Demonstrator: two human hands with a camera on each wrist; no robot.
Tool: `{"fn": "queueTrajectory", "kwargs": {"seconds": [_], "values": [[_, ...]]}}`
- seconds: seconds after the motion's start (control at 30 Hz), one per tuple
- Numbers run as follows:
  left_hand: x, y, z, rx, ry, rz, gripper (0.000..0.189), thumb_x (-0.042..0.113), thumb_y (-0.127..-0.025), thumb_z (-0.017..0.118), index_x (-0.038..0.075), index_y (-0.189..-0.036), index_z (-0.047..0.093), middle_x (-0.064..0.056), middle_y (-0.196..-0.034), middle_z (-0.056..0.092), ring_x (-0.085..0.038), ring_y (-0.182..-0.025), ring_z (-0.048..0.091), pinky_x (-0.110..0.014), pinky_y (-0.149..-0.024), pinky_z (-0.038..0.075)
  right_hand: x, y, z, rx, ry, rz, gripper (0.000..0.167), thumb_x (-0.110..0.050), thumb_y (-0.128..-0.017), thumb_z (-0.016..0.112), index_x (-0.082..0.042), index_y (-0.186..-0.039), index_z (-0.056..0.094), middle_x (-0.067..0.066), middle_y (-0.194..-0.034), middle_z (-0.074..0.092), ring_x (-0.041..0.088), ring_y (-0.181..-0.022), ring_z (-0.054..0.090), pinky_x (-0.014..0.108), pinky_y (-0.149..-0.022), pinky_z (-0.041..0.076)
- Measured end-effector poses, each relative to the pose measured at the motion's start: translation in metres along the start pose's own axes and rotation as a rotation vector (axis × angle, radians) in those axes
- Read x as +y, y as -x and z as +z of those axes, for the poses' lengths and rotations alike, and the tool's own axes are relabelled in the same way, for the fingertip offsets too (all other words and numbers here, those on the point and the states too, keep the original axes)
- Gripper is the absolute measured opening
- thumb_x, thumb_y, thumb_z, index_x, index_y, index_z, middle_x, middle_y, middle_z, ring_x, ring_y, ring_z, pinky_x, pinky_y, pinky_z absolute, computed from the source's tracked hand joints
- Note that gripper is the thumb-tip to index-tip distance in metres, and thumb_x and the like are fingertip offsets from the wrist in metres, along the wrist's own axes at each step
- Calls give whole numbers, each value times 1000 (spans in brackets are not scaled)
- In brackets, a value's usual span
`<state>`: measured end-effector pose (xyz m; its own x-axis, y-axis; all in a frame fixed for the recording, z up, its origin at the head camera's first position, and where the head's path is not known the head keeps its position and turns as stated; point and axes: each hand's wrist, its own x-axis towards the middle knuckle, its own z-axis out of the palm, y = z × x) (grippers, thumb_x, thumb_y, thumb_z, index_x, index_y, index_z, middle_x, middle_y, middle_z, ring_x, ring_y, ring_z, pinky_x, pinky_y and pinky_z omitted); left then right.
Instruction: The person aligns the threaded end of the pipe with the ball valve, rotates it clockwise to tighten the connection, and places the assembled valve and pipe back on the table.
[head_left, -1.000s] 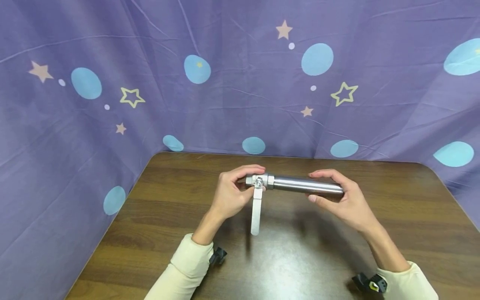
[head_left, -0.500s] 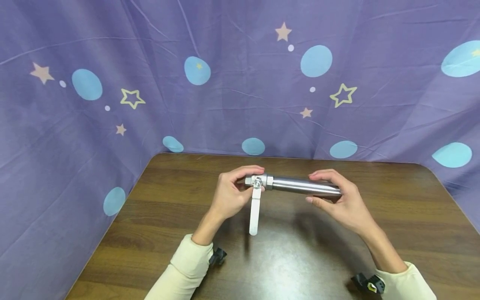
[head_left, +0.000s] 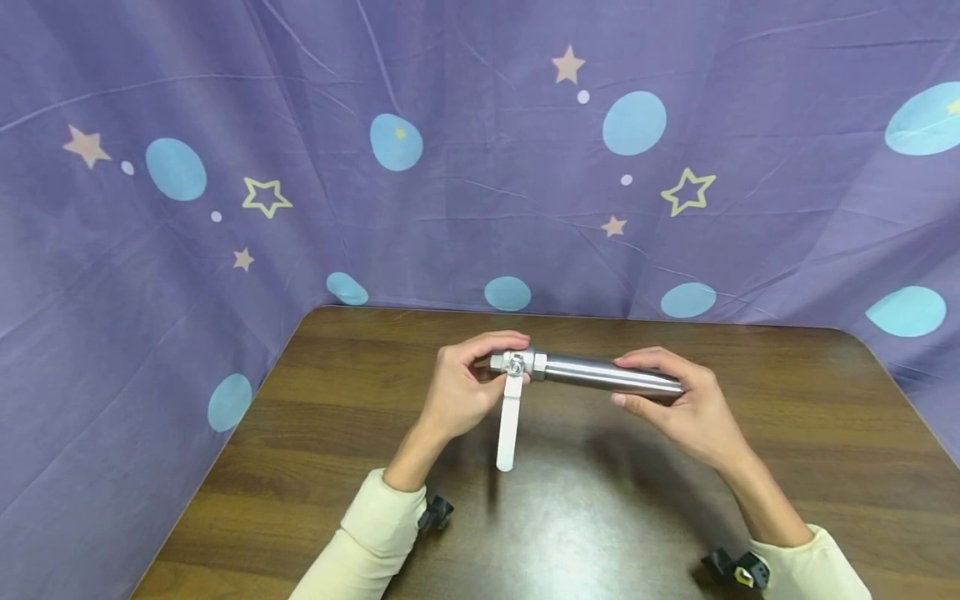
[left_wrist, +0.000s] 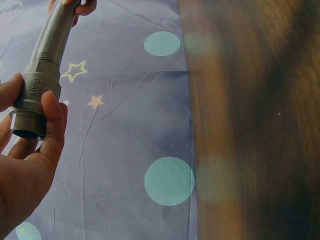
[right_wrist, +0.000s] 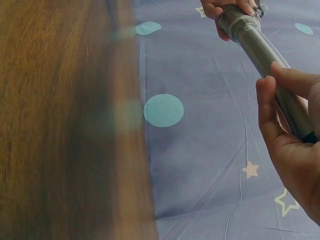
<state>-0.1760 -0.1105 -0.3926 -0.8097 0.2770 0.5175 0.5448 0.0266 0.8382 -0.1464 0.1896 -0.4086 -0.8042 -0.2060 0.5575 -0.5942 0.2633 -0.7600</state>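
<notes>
My left hand (head_left: 467, 387) grips the body of a silver ball valve (head_left: 534, 364) between thumb and fingers. The valve's white lever handle (head_left: 508, 429) points toward me, and its open threaded end (left_wrist: 29, 125) shows in the left wrist view. A shiny steel pipe (head_left: 581, 370) joins the valve's right side and runs rightward, dipping slightly. Near the pipe's far end my right hand (head_left: 693, 407) holds it, thumb below and fingers over the top. In the right wrist view the pipe (right_wrist: 265, 52) slants between both hands, held above the table.
A brown wooden table (head_left: 300, 433) lies beneath, with shadows of the hands on it. Behind and to the left hangs a purple curtain (head_left: 465, 167) with stars and blue spots. Black wrist cameras (head_left: 437, 512) sit at both cuffs.
The right hand's fingers have shifted down slightly around the pipe, and the pipe's right end tips a little lower. The lever's tip has swung slightly left. The left hand stays put.
</notes>
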Motion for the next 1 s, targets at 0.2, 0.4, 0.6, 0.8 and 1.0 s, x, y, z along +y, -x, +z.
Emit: {"fn": "queueTrajectory", "kwargs": {"seconds": [0.2, 0.4, 0.6, 0.8, 1.0], "values": [[1, 0, -1, 3, -3, 3, 36, -16, -82, 76, -13, -118, 74, -26, -125, 76, -16, -112, 75, -31, -88, 68, 1, 1, 0, 11, -27, 31, 48, 16, -75, 87, 0, -119, 78, -7, -116, 78, 6, -102, 72, 13, -77, 60], [2, 0, -1, -1, 11, 1, 37, -15, -82, 78, -10, -118, 75, -28, -126, 75, -8, -110, 74, -30, -88, 68, 2, 1, 1, 33, -103, 57, 45, 19, -76, 85, 6, -119, 77, -7, -115, 79, 5, -100, 73, 13, -74, 61], [2, -1, -1, -10, 16, -5, 37, -15, -82, 77, -12, -118, 74, -25, -126, 75, -7, -109, 73, -31, -86, 69, 2, 1, 0, 39, -129, 89, 45, 18, -76, 85, 8, -118, 77, -8, -115, 80, 4, -100, 74, 13, -74, 61], [2, -1, 0, -14, 17, -8, 36, -15, -82, 77, -12, -118, 74, -24, -126, 76, -9, -110, 73, -31, -88, 68, 3, 1, -1, 36, -141, 121, 44, 17, -76, 85, 9, -119, 76, -9, -115, 80, 2, -99, 74, 13, -73, 61], [1, -1, 0, -12, 15, 2, 36, -15, -82, 77, -10, -118, 75, -27, -126, 75, -12, -111, 73, -30, -87, 68, 0, 1, -2, 39, -122, 155, 45, 15, -77, 86, 8, -120, 75, -11, -113, 80, 0, -94, 73, 13, -70, 61]]}}
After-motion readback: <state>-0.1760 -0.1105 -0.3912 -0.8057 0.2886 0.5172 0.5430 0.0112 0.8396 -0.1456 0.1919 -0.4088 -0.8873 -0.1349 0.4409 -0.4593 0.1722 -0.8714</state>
